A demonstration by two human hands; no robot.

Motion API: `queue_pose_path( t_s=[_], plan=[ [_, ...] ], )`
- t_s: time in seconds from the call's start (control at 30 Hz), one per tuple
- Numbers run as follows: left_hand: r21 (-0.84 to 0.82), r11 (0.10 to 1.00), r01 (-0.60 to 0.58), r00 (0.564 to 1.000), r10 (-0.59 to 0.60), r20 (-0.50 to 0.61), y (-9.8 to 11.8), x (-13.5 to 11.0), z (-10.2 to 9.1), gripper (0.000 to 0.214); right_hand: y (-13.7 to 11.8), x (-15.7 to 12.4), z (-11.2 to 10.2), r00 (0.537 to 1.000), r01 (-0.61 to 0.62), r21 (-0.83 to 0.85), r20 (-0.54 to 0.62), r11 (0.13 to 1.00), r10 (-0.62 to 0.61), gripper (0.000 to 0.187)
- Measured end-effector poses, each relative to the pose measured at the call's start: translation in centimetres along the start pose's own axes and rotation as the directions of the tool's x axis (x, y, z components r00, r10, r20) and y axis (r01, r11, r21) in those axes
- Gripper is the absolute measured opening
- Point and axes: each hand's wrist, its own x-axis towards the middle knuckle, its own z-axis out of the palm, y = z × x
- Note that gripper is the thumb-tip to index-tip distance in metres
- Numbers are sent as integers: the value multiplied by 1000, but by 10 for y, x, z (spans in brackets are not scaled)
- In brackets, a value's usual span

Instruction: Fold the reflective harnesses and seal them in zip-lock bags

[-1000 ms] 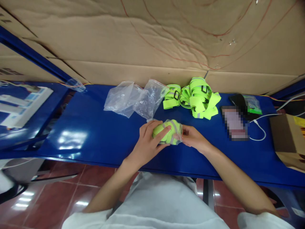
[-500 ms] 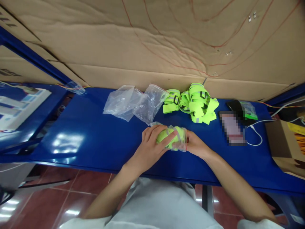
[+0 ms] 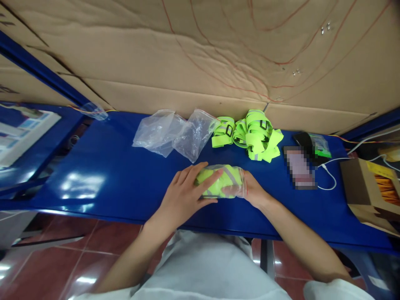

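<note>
A folded neon-yellow reflective strap [image 3: 220, 179] with grey stripes sits inside a clear plastic zip bag [image 3: 241, 186] in front of me, above the blue table. My left hand [image 3: 187, 185] wraps round the bag's left end, thumb across the top. From the right, my right hand [image 3: 252, 189] reaches into the bag's red-lined mouth. Its fingers show through the plastic, pressed on the strap. Behind my hands lie flat clear zip bags [image 3: 168, 133], a rolled strap [image 3: 223, 131] with a black buckle, and a heap of more neon-yellow straps [image 3: 261, 137].
A blurred phone [image 3: 300, 168] with a white cable lies on the blue table [image 3: 125, 183], right of the straps. A dark pouch [image 3: 304, 141] is behind it. An open cardboard box [image 3: 359, 183] stands at the right edge. Cardboard [image 3: 140, 54] walls the back.
My left hand has moved left along the bag and its fingers have spread lower. More of the bagged strap now shows between my hands. The view has shifted slightly.
</note>
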Motion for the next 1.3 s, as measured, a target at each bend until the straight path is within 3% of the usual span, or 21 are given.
queue_pose_path(
  t_s=[0.17, 0.27, 0.33, 0.4, 0.43, 0.5, 0.53, 0.57, 0.63, 0.7, 0.73, 0.8, 0.9, 0.97, 1.07, 1.17, 1.23, 1.3],
  plan=[
    [-65, 997, 29, 996, -24, 86, -17, -18, -2, 82, 2, 3, -6, 995, -93, -29, -39, 995, 92, 46],
    [-168, 981, 94, 993, -80, 93, -35, -33, -10, 57, 0, 4, -21, 983, -104, -20, -155, 994, 100, 43],
    [-169, 966, 195, 981, -189, 50, -53, -46, -19, 42, -4, 1, -32, 965, -75, -27, -255, 997, 66, 43],
    [-76, 922, 379, 923, -382, -43, -70, -60, -30, 40, -12, -4, -40, 936, 0, -45, -353, 999, -16, 43],
    [-30, 868, 495, 865, -496, -78, -76, -67, -34, 41, -17, -8, -41, 910, 67, -76, -404, 995, -92, 43],
    [-7, 742, 670, 733, -663, -154, -82, -75, -41, 47, -32, -15, -37, 808, 221, -251, -494, 943, -321, 42],
    [-30, 694, 719, 681, -712, -170, -82, -77, -42, 50, -42, -18, -33, 720, 277, -409, -511, 870, -469, 42],
    [-62, 665, 745, 647, -741, -179, -80, -75, -43, 54, -53, -18, -29, 621, 286, -594, -483, 752, -617, 41],
    [-109, 644, 757, 621, -762, -185, -76, -64, -44, 65, -78, -10, -20, 445, 118, -922, -283, 369, -850, 40],
    [-103, 654, 750, 630, -752, -195, -73, -41, -43, 69, -99, 10, -15, 486, -135, -991, -55, -13, -872, 43],
    [-89, 665, 742, 641, -741, -200, -73, -27, -42, 63, -106, 24, -14, 557, -238, -955, 13, -175, -830, 47],
    [-67, 697, 714, 668, -706, -235, -75, 6, -37, 52, -112, 52, -13, 741, -316, -829, 89, -462, -665, 49],
    [-17, 731, 682, 717, -674, -177, -80, 51, -26, 63, -107, 79, -9, 880, -208, -770, 122, -603, -459, 47],
    [38, 774, 632, 774, -630, -56, -83, 71, -17, 67, -102, 80, -5, 912, -165, -758, 126, -631, -390, 44],
    [87, 832, 548, 833, -552, 26, -87, 84, -7, 70, -102, 65, 1, 909, -188, -774, 96, -605, -405, 43],
    [90, 892, 444, 894, -448, 27, -89, 84, 6, 81, -103, 43, 7, 887, -191, -807, 102, -559, -451, 57],
    [40, 925, 377, 919, -379, 105, -88, 82, 20, 98, -97, 31, 12, 860, -151, -826, 161, -543, -484, 60],
    [-16, 937, 349, 919, -339, 202, -85, 80, 34, 108, -83, 19, 17, 827, -80, -846, 238, -526, -509, 55]
  ],
)
